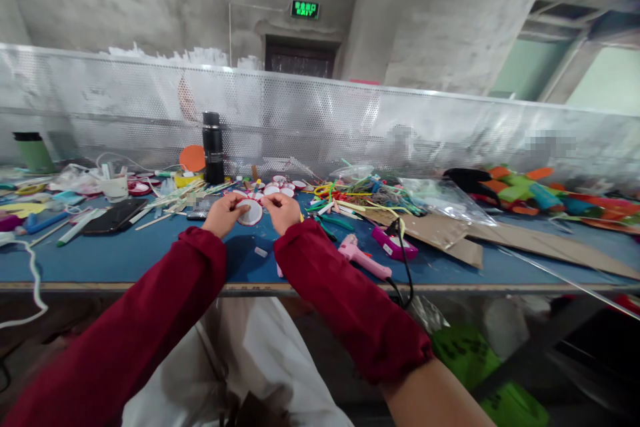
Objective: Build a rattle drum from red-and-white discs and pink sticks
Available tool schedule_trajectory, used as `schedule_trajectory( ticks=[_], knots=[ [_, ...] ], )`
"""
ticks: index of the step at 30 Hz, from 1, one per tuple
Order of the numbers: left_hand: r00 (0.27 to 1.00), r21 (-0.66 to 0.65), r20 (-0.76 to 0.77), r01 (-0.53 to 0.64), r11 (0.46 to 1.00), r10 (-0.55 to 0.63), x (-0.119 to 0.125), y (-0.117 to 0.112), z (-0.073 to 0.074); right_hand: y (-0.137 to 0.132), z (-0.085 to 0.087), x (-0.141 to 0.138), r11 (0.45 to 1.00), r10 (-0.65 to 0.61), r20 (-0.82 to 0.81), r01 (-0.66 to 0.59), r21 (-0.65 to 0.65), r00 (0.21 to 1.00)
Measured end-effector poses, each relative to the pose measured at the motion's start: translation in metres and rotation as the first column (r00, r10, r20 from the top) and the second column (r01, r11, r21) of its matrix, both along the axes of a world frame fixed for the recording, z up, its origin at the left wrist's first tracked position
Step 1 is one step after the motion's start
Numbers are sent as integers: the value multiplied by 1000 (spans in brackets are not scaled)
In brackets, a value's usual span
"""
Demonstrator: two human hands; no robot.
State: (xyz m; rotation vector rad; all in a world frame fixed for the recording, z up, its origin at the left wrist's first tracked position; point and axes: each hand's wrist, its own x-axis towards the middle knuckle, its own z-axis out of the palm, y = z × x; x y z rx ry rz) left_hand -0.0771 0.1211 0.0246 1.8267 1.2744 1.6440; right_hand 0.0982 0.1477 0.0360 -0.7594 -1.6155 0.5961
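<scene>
My left hand [223, 214] and my right hand [281, 211] hold a small white round disc with a red rim [249, 212] between them, just above the blue table top [150, 257]. Fingers of both hands are curled and pinch the disc's edges, the left from the left side, the right from the right. Both arms wear dark red sleeves. Behind the hands lie several more red-rimmed white discs [280, 188].
A pink glue gun [363, 258] and a magenta one [393, 243] lie right of my hands with a black cord. A black phone [114, 216], a black bottle [213, 147], coloured straws, cardboard sheets [450, 235] and a perforated metal screen behind.
</scene>
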Motion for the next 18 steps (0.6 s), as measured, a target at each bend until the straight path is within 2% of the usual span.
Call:
schedule_trajectory(
  ticks=[3, 5, 8, 12, 18],
  knots=[
    [997, -13, -62, 36, 999, -36, 1, -1, 0, 2, 1, 0, 999, 2, -56, -5, -48, 998],
    [993, -10, -108, 41, 999, -42, 2, -2, -1, 3, 1, -2, 994, 58, -127, -70, -89, 990],
    [979, -2, -202, -14, 1000, 13, 1, -3, -2, 1, 1, -5, 977, 153, -225, -181, -110, 962],
    [937, 26, -335, -100, 995, 103, -2, -4, -2, -5, 2, -7, 967, 220, -259, -246, -71, 941],
    [925, 57, -335, -169, 984, 179, -6, -2, -2, -11, 3, -7, 968, 247, -220, -250, 17, 944]
  ],
)
